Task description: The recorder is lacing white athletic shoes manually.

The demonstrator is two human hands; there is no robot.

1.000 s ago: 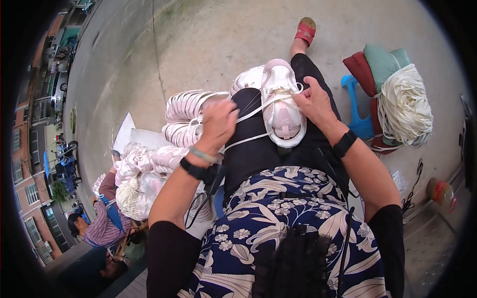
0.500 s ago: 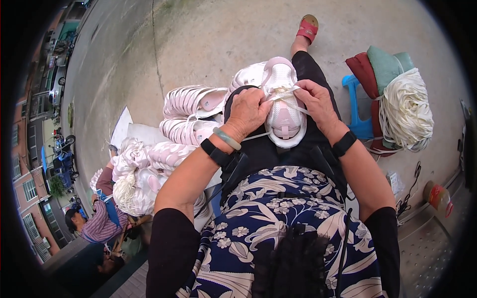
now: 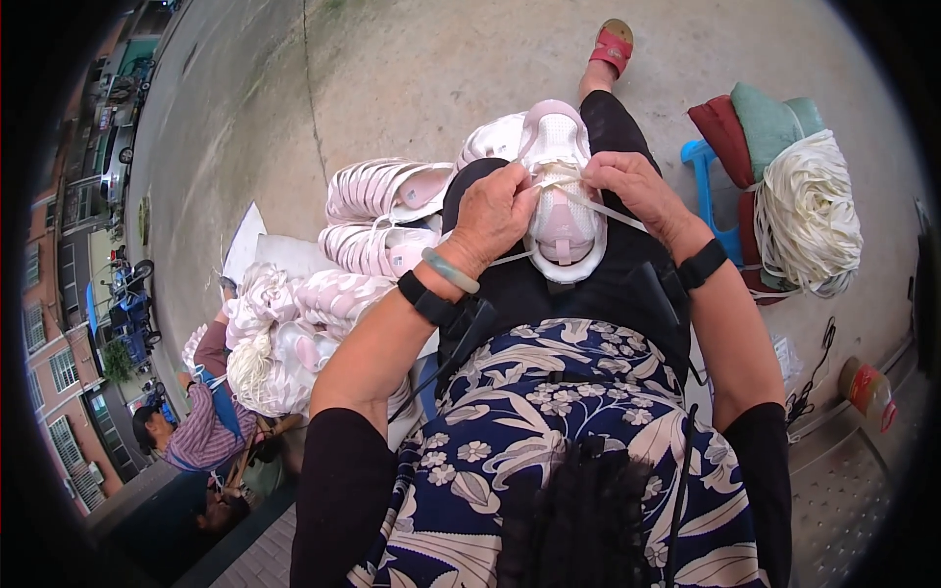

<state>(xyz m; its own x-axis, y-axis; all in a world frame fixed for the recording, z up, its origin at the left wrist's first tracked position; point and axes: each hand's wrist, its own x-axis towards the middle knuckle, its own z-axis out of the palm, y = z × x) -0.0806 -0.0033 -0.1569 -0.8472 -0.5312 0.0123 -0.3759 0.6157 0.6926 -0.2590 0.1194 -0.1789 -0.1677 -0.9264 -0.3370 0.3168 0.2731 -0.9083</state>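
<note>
A pale pink and white sneaker (image 3: 566, 235) rests on my lap between my thighs, its toe pointing away from me and its heel towards me. Across its tongue runs a flat white shoelace (image 3: 561, 180). My left hand (image 3: 498, 211) is closed at the left row of eyelets, pinching the lace between thumb and fingers. At the right row, my right hand (image 3: 635, 191) pinches the lace too, and a loose end trails below it over my thigh. The exact fingertip grip is partly hidden.
Rows of pink-white sneakers (image 3: 380, 201) lie to my left, with a heap of more shoes (image 3: 304, 314) nearer. A bundle of white laces (image 3: 809, 216) hangs by cushions (image 3: 755, 137) on a blue stool (image 3: 702, 186) at right. Another person (image 3: 208, 426) sits at far left.
My right hand has shifted slightly up and its wrist outward to the right, with the lace drawn across the tongue. The left hand stays nearly in place.
</note>
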